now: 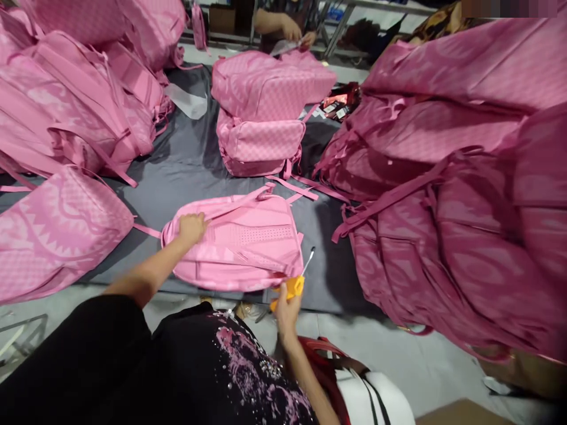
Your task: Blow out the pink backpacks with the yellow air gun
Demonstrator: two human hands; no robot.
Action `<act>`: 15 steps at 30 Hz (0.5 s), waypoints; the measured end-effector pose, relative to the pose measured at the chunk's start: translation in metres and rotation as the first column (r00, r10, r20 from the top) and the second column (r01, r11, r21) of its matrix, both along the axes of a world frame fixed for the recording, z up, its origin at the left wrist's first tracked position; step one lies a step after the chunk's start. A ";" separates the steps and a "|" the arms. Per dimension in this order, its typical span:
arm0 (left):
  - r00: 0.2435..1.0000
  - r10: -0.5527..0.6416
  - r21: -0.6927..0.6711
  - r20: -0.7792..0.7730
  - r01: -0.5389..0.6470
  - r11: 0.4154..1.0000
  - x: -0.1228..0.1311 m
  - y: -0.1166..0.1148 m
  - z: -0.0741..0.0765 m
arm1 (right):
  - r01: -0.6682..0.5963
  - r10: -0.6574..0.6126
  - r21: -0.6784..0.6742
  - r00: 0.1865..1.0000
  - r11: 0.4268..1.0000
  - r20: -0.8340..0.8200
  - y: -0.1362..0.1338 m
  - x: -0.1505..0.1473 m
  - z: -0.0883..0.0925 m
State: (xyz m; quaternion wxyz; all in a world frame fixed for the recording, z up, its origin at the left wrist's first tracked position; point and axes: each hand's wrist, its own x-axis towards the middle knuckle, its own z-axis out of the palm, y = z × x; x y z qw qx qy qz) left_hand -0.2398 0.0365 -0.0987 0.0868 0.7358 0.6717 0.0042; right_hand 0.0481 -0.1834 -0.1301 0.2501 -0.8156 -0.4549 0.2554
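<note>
A pink backpack (266,235) lies on its front on the dark table cover, its padded back panel and straps facing up. My left hand (192,229) is closed on this backpack near its left end, by a shoulder strap. At the lower right corner of the bag, my right hand (287,304) grips a yellow-handled tool (294,287) with a thin metal rod that ends in a dark tip. The rod points up and away, past the bag's right edge. I cannot tell whether the tool touches the bag.
Pink backpacks are heaped on the left (75,100) and right (443,177). More backpacks (266,112) are stacked ahead. Another backpack (66,236) lies at near left. A clear plastic bag (188,101) rests on the table cover (163,159). Across the table are another person's hands (295,32).
</note>
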 end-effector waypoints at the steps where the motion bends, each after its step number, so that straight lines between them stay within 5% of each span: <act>1: 0.999 0.033 -0.043 0.022 -0.032 0.999 -0.001 -0.016 0.001 | 0.086 -0.085 0.020 0.996 0.996 -0.026 0.016 0.014 0.006; 4: 0.974 0.106 -0.129 0.201 -0.081 0.988 -0.003 -0.051 0.004 | 0.193 -0.189 0.030 0.977 0.981 -0.103 0.055 0.066 0.032; 6: 0.879 0.154 -0.168 0.451 -0.086 0.982 0.001 -0.063 0.004 | 0.201 -0.198 0.070 0.979 0.977 -0.046 0.065 0.090 0.059; 8: 0.705 0.233 -0.243 0.670 -0.088 0.966 0.008 -0.072 0.000 | 0.137 -0.144 0.078 0.985 0.988 0.097 0.064 0.094 0.090; 10: 0.433 0.376 -0.400 0.820 -0.037 0.916 0.016 -0.084 -0.007 | -0.021 0.025 -0.031 0.993 0.999 0.120 0.057 0.080 0.116; 13: 0.023 0.622 -0.615 0.783 0.183 0.767 0.025 -0.103 -0.019 | -0.336 0.308 -0.242 0.940 0.910 -0.148 0.060 0.055 0.139; 15: -0.069 0.711 -0.676 0.700 0.256 0.691 0.031 -0.113 -0.026 | -0.363 0.347 -0.274 0.932 0.891 -0.105 0.078 0.048 0.147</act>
